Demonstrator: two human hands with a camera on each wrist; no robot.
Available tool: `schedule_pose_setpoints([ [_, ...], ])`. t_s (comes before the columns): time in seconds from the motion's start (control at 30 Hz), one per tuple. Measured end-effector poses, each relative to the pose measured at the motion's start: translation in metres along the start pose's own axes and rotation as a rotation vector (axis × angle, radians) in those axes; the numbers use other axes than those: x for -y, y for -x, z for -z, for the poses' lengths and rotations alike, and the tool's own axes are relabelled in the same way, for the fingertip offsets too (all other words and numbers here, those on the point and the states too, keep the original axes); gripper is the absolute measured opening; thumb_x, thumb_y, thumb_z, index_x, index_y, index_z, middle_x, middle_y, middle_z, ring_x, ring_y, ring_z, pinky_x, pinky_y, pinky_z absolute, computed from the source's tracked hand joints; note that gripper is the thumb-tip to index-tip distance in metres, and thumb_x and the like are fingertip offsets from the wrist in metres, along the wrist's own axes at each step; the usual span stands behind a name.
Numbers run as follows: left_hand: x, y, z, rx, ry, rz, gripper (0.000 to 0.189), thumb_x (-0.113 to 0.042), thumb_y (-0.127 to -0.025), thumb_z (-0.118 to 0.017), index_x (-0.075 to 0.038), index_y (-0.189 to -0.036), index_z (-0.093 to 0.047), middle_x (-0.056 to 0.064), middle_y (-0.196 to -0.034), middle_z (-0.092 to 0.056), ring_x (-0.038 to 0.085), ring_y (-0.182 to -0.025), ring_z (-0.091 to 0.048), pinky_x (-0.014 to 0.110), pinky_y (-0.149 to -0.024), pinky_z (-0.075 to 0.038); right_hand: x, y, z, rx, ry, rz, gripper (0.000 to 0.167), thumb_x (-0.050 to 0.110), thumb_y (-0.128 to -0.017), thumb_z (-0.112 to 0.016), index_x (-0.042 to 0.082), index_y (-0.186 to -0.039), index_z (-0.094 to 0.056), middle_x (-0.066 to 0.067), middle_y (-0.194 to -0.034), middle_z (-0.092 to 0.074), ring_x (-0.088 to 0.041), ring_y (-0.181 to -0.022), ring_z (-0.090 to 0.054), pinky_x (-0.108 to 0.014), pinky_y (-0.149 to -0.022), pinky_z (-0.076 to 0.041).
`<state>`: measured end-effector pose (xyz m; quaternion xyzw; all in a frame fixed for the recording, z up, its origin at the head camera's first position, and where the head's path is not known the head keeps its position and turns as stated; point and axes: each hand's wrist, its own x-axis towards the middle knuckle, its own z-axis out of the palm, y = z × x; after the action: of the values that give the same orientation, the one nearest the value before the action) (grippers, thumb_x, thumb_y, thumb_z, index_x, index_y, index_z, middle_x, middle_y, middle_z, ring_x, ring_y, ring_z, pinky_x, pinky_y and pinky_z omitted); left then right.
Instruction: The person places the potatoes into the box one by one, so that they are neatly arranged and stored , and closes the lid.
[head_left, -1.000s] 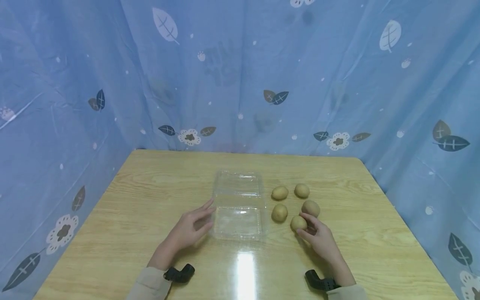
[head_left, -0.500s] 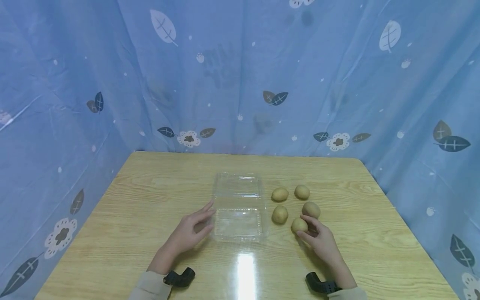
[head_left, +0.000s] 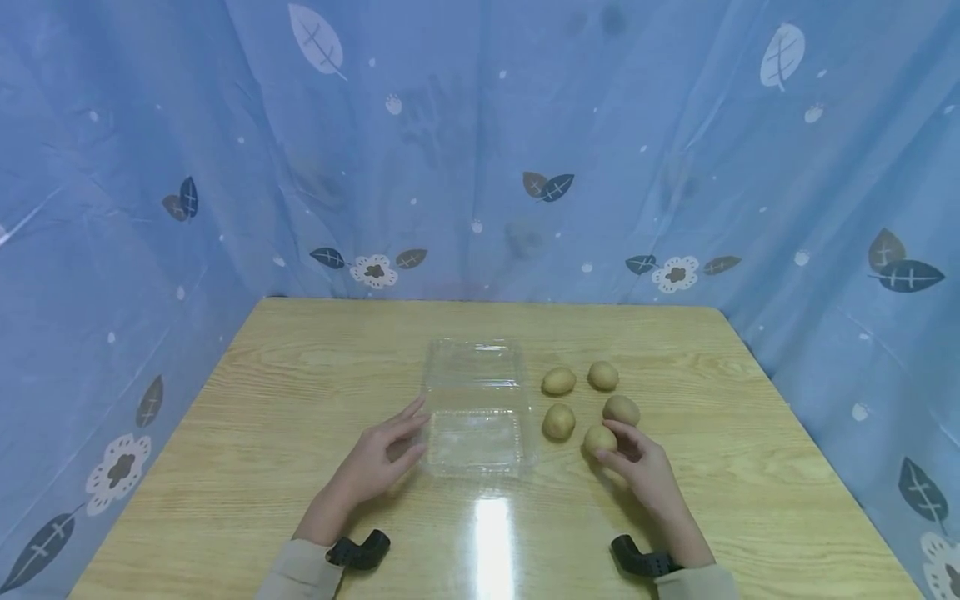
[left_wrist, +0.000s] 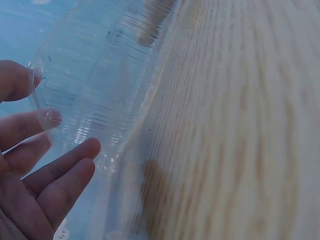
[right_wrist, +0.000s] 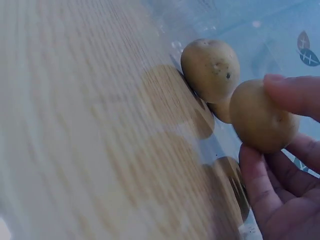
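- The head view shows the whole layout: a clear plastic clamshell box lies open on the wooden bench, the left hand at its left edge and the right hand to its right among five small brown kiwis.
- Only the right wrist view shows the grip plainly: thumb and fingers curl round the nearest kiwi, lifted just off the bench above its own shadow.
- A second kiwi sits just beyond the held one, on the box side.
- The left wrist view shows what the head view cannot: straight, spread fingertips touch the box wall, the grip open and clasping nothing.
- The other kiwis lie beyond the right grip, between it and the blue curtain.
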<state>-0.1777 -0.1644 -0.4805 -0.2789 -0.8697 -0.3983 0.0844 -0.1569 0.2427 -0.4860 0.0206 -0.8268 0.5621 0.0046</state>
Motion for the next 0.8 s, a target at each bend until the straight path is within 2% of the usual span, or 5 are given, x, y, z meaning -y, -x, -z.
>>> schedule_pose_setpoints([
  [0.13, 0.001, 0.001, 0.0, -0.006, 0.002, -0.006, 0.04, -0.015, -0.092, -0.061, -0.002, -0.13, -0.056, 0.012, -0.15, -0.037, 0.025, -0.117, -0.059, 0.042, -0.097, -0.051, 0.004, -0.001, -0.001, -0.001, -0.106, -0.03, 0.055, 0.018, -0.087, -0.068, 0.0, -0.135, -0.047, -0.019, -0.141, -0.046, 0.01, -0.105, -0.052, -0.007, -0.088, -0.046],
  [0.27, 0.0, 0.001, 0.0, -0.002, 0.008, 0.0, 0.041, -0.015, -0.093, -0.061, -0.002, -0.131, -0.055, 0.013, -0.15, -0.037, 0.025, -0.116, -0.06, 0.041, -0.097, -0.051, 0.011, -0.001, -0.001, -0.013, -0.15, -0.02, 0.055, 0.015, -0.088, -0.068, -0.002, -0.136, -0.046, -0.021, -0.143, -0.042, 0.011, -0.108, -0.05, -0.006, -0.089, -0.046],
  [0.67, -0.006, 0.0, 0.002, 0.013, -0.007, 0.028, 0.042, -0.017, -0.093, -0.061, -0.002, -0.132, -0.054, 0.011, -0.151, -0.036, 0.024, -0.117, -0.059, 0.042, -0.101, -0.048, 0.041, -0.003, -0.011, -0.003, -0.161, 0.031, 0.054, 0.014, -0.088, -0.067, -0.001, -0.136, -0.047, -0.008, -0.137, -0.047, 0.005, -0.11, -0.051, -0.009, -0.087, -0.05],
  [0.8, -0.007, 0.0, 0.002, 0.02, 0.0, 0.029, 0.042, -0.017, -0.093, -0.06, -0.002, -0.132, -0.054, 0.012, -0.151, -0.035, 0.025, -0.118, -0.059, 0.041, -0.1, -0.048, 0.053, -0.008, -0.019, 0.017, -0.176, 0.063, 0.052, 0.013, -0.088, -0.068, 0.0, -0.134, -0.049, -0.012, -0.137, -0.048, 0.005, -0.111, -0.052, -0.009, -0.088, -0.049],
])
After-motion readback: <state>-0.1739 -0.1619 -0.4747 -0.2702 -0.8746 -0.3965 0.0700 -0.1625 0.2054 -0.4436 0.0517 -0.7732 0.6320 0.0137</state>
